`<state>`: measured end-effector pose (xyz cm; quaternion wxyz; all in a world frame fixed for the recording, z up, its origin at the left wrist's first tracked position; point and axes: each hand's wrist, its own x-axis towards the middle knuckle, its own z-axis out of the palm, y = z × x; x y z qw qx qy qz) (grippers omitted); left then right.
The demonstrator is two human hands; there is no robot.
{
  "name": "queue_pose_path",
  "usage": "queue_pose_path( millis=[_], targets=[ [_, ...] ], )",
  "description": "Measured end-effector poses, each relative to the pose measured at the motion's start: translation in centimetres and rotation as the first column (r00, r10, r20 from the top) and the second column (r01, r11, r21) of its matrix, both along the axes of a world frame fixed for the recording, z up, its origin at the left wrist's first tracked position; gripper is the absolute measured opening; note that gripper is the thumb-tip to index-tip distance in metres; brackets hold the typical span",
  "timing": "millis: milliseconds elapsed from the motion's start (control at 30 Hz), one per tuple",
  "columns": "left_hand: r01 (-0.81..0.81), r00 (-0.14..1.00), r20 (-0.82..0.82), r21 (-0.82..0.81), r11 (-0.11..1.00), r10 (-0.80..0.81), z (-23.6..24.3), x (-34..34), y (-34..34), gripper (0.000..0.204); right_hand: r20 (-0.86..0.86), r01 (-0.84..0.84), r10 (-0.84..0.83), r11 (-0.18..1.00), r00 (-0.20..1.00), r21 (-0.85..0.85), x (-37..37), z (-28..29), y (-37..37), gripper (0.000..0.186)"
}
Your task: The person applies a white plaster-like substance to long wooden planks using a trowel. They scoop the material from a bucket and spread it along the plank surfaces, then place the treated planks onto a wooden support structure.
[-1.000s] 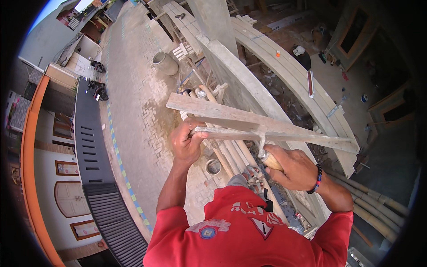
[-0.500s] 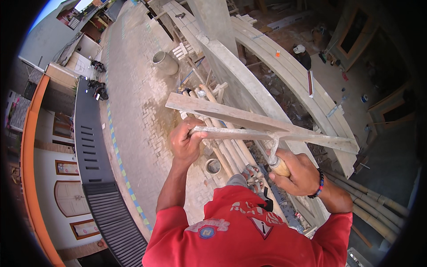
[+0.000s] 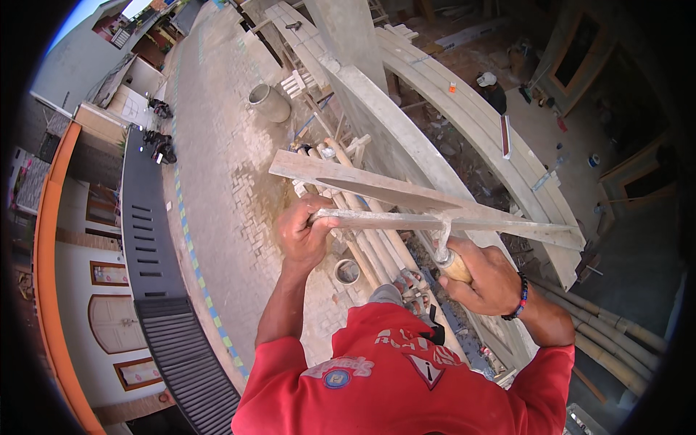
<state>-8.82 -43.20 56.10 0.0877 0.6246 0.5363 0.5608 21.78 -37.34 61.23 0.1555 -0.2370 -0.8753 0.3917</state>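
Observation:
My left hand (image 3: 304,230) grips the near left end of a narrow grey-white board (image 3: 384,220), seen nearly edge-on, with fingers and thumb closed around it. My right hand (image 3: 489,279) is wrapped around the wooden handle of a trowel (image 3: 443,243). The trowel's bent, mortar-coated metal neck meets the board's right part. Its blade cannot be made out apart from the boards. Behind the narrow board a wider wooden plank (image 3: 391,190) slants down to the right, and the two come together towards the right.
Below lie bamboo poles (image 3: 370,250), a round bucket (image 3: 347,271) and paving (image 3: 217,145). A large concrete-coloured cylinder (image 3: 270,103) stands farther up the lane. Long concrete ledges (image 3: 406,123) run along the right. A person in a white cap (image 3: 487,80) is beyond them. More bamboo (image 3: 616,348) lies lower right.
My right hand and the trowel handle have shifted slightly up and to the left along the board. My left hand stays in place on the board's end.

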Motion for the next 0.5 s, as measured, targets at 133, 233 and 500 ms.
queue_pose_path(
  millis=[133,233,500],
  targets=[
    [0.018,1.0,-0.002,-0.019,1.0,-0.018,0.2,-0.2,-0.4,0.024,0.059,-0.035,0.037,0.999,0.998,-0.039,-0.5,-0.1,0.2,0.048],
    [-0.002,1.0,-0.004,-0.03,1.0,0.002,-0.2,-0.2,-0.4,0.024,-0.03,-0.006,0.005,0.999,1.0,-0.033,-0.1,-0.3,-0.4,0.048],
    [0.006,1.0,-0.003,-0.035,0.999,-0.006,-0.4,-0.2,-0.5,0.023,0.009,0.014,-0.013,1.0,1.0,-0.025,-0.3,-0.2,-0.8,0.045]
  ],
)
